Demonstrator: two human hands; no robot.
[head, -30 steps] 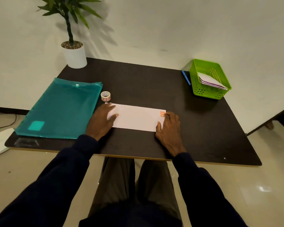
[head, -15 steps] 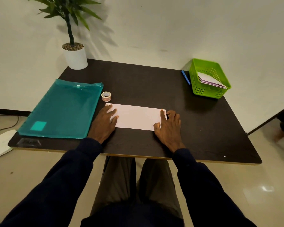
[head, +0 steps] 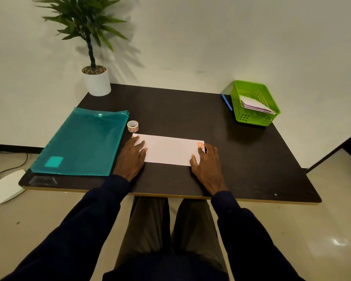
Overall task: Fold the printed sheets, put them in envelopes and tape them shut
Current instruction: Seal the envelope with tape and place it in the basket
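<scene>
Basket (head: 249, 118): green, far right of the envelope, holding what look like filled envelopes.
Envelope (head: 168, 151): flat on the dark desk (head: 180, 110).
Hands: left hand (head: 131, 159) and right hand (head: 208, 165) spread flat, pressing its ends.
Tape (head: 133, 126): just beyond its left corner.

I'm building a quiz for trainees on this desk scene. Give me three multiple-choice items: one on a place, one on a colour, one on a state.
1. Where is the tape roll?
A. In the basket
B. Between the folder and the envelope's far left corner
C. Beside the plant pot

2. What colour is the basket?
A. Green
B. Red
C. White

3. How does the envelope lie?
A. Standing upright
B. Lifted off the table
C. Flat on the table

Answers: B, it stands beside the folder; A, bright green mesh; C, the left hand and right hand rest on its ends.
</scene>
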